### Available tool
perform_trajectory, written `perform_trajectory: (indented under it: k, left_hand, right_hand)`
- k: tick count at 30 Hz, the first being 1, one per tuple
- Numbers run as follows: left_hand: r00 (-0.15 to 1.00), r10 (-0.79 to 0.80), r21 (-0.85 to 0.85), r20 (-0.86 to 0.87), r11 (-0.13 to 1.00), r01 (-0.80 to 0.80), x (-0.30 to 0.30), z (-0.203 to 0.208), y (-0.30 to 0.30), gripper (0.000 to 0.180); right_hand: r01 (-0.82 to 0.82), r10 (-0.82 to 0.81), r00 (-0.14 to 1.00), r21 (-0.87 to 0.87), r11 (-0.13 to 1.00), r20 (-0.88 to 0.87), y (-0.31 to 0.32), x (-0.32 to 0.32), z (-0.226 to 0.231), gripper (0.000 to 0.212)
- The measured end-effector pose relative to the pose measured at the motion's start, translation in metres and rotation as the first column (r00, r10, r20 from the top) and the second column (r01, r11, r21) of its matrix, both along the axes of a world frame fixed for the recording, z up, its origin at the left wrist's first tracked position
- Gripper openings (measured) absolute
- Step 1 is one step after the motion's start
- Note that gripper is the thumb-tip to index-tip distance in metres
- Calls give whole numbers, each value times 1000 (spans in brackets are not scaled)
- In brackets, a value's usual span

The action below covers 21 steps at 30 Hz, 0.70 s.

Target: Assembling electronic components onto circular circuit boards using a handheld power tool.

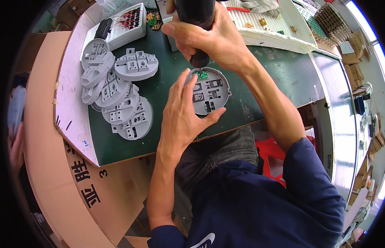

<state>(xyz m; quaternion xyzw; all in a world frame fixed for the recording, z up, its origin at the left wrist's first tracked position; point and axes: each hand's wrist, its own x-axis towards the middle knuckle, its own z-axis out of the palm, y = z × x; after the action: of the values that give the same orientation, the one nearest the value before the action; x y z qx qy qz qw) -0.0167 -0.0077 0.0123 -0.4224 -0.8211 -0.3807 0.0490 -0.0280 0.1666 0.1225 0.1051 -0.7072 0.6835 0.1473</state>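
Observation:
My right hand (pixel 219 43) is wrapped round a black power screwdriver (pixel 195 15), held upright with its tip pointing down. The tip meets a small green circuit board (pixel 203 75) at the far edge inside a round grey plastic housing (pixel 221 100). My left hand (pixel 178 113) grips this housing by its rim, fingertips at the far left and thumb at the near right. Small dark parts sit in slots on the housing's floor. To the left, several similar grey round housings (pixel 120 109) lie overlapping in a pile, and another one (pixel 136 68) rests beside them.
A white foam tray (pixel 122 35) at the back left holds wired parts and a black object. Another white foam tray (pixel 275 39) at the back right carries small boards and a glove (pixel 262 5). Cardboard (pixel 43 124) borders the green table (pixel 258 99) on the left. A red stool (pixel 271 159) stands below.

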Motion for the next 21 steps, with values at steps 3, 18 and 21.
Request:
perform_trajectory:
  k: [3,18,21]
  left_hand:
    - [1000,3,4,0,1000,-3,0,0,0,88]
    - [1000,7,5,6,1000,-7,1,1,0,89]
    - [1000,4,11,-2,1000,-4,0,0,0,89]
  right_hand:
    - [-6,7,1000,21,1000,-12,-1,2,3,34]
    - [-79,78,996,8,997,43,3,3,4,42]
    - [-82,82,997,14,997,-7,2,4,3,43]
